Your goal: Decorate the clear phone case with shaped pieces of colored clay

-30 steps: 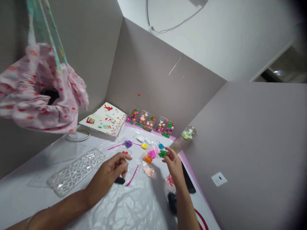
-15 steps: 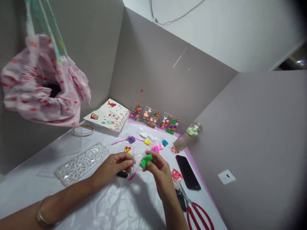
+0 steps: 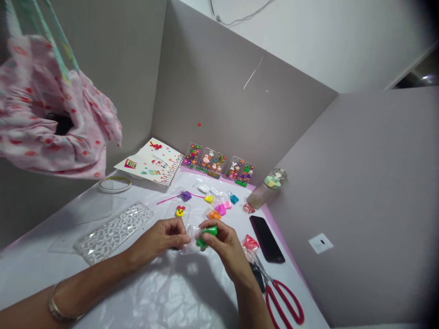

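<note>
Between the thumb and fingers of my right hand (image 3: 222,244) is a lump of green modelling clay (image 3: 206,236). My left hand (image 3: 171,235) pinches a clear plastic wrapper (image 3: 191,244) that stretches across to the green clay. Just beyond my left hand lies a clear phone case with a yellow clay face (image 3: 180,211) topped in red. Small bags of clay lie past my fingers: orange (image 3: 214,214), magenta (image 3: 221,209), yellow (image 3: 209,199) and purple (image 3: 185,196). Part of a dark object under my left hand is hidden.
To the right lie red-handled scissors (image 3: 284,299), a red clay packet (image 3: 251,242) and a black phone (image 3: 267,239). A bottle (image 3: 264,194) stands behind. Decorated phone cases (image 3: 210,160) lean against the wall. At left are a patterned clear case (image 3: 115,230) and a hanging pink cloth bag (image 3: 68,151).
The plastic wrapper now stretches between my hands, and the green clay has turned in my right fingers. The orange clay has come into sight. The whole view has shifted slightly.
</note>
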Demonstrator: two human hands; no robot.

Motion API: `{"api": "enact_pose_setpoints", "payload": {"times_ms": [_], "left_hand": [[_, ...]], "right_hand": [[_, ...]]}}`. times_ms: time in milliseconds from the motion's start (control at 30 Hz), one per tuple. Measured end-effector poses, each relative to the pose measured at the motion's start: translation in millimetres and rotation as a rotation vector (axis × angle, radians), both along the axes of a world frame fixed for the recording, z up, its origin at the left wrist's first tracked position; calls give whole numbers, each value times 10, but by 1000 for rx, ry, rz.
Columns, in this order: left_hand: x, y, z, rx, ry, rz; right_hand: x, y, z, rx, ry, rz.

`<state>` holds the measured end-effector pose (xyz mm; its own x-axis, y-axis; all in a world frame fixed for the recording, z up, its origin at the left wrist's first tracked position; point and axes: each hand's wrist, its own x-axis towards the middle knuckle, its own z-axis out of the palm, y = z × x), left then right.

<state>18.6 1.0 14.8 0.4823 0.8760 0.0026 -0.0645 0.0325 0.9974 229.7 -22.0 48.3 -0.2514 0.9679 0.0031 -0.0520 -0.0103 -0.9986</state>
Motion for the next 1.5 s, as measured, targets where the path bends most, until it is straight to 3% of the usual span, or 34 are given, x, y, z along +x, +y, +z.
{"api": "enact_pose_setpoints", "payload": {"times_ms": [100, 267, 333, 433, 567, 667, 733, 1033, 1233, 1400, 1500], "left_hand": [[1, -3, 8, 18, 11, 5], [28, -101, 4, 105, 21, 79], [30, -129, -8, 182, 31, 122], [21, -128, -13, 292, 67, 158], [27, -107, -7, 279, 14, 161], [42, -122, -15, 284, -17, 251], [37, -134, -15, 288, -28, 266], [-37, -36, 25, 164, -2, 227], [-7, -45, -10, 165, -12, 137], [-7, -62, -3, 200, -23, 155], [-13, -49, -6, 127, -48, 153]], "right_hand": [[-39, -12, -20, 111, -64, -32], [-187, -89, -65, 529, -286, -294], [-218, -108, -81, 631, -395, -267], [-212, -108, -92, 672, -476, -187], [-197, -103, -79, 687, -481, -220], [-231, -123, -65, 728, -482, -194], [-247, -140, -53, 712, -452, -163], [-131, -89, -32, 359, -205, -158], [-135, -59, -48, 333, -95, -240], [-141, -66, -47, 321, -26, -202], [-146, -68, -53, 282, 42, -156]]}}
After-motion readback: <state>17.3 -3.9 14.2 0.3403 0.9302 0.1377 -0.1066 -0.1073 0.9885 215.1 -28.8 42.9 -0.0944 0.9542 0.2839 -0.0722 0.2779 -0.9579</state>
